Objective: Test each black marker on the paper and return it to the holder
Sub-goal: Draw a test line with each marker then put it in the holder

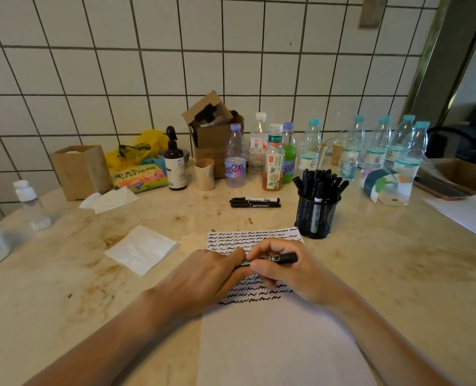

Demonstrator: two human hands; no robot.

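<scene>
Over the paper (281, 344) | black marker (282, 258), white label, lying level | left hand (203, 277) and right hand (284, 270) both grasping it

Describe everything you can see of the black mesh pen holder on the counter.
The black mesh pen holder is a round cup of what looks like wire mesh, upright on the counter, just right of the paper's far corner. It is crowded with black markers leaning outward. Neither hand touches it.
</scene>
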